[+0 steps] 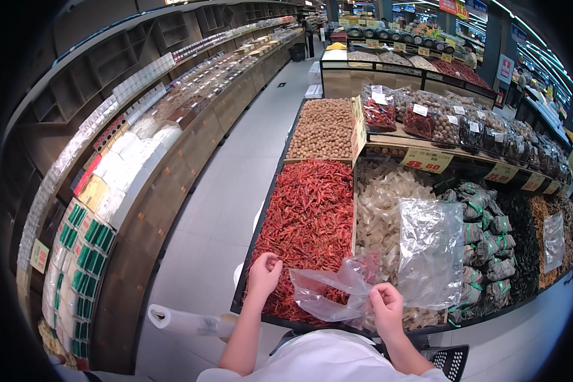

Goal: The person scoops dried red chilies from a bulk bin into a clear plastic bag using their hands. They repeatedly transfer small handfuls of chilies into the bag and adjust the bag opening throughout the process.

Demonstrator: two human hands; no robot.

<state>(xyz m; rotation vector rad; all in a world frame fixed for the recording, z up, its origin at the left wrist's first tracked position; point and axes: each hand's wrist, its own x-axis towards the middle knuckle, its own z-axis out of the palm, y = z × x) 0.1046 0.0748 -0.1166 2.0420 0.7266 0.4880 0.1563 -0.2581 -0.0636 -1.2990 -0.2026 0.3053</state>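
My right hand (387,305) pinches the edge of a clear plastic bag (315,301), which gapes above the near end of a bin of dried red chili peppers (310,205). Over the same bin's near left corner is my left hand (266,274), apart from the bag. Its fingers are curled, and whatever may lie inside them is hidden. To the right of the chilies, a compartment holds pale, translucent dried pieces (387,191). A flat clear plastic sheet or bag (429,253) lies partly over them.
Dried longan-like round fruit (320,129) fills the compartment beyond. Green-tied dark bundles (487,229) lie right, below a shelf of packed bags (439,124). A plastic bag roll (191,322) juts out left, over the aisle floor (210,215). A black perforated basket (449,360) is low right.
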